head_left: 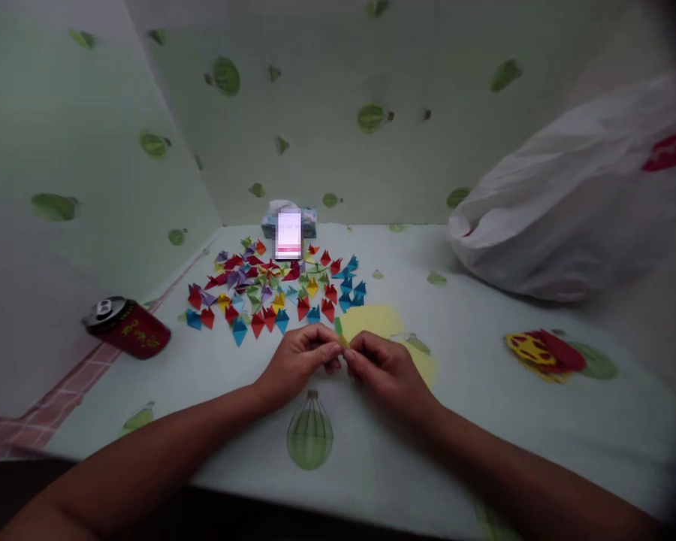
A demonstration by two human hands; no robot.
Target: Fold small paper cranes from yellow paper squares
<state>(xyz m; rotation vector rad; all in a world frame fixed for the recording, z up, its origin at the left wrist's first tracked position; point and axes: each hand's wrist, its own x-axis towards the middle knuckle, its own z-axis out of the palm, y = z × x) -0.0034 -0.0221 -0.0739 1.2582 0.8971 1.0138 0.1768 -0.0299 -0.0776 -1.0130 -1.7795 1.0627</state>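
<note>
A small folded piece of paper (341,332), green at its tip and yellowish lower down, sticks up between my two hands. My left hand (301,359) pinches it from the left, with thumb and fingers closed. From the right, my right hand (391,372) grips it in the same way; the fingers hide most of the paper. Yellow paper sheets (372,319) lie flat just behind and partly under my right hand. Beyond my hands spreads a group of several small folded paper pieces (258,324) in red, blue, yellow, green and purple.
A red drink can (140,334) stands at the left. At the back, a phone (289,233) with a lit screen leans before a tissue box (309,223). A white plastic bag (541,225) fills the back right, and a red and yellow patterned item (546,353) lies nearer.
</note>
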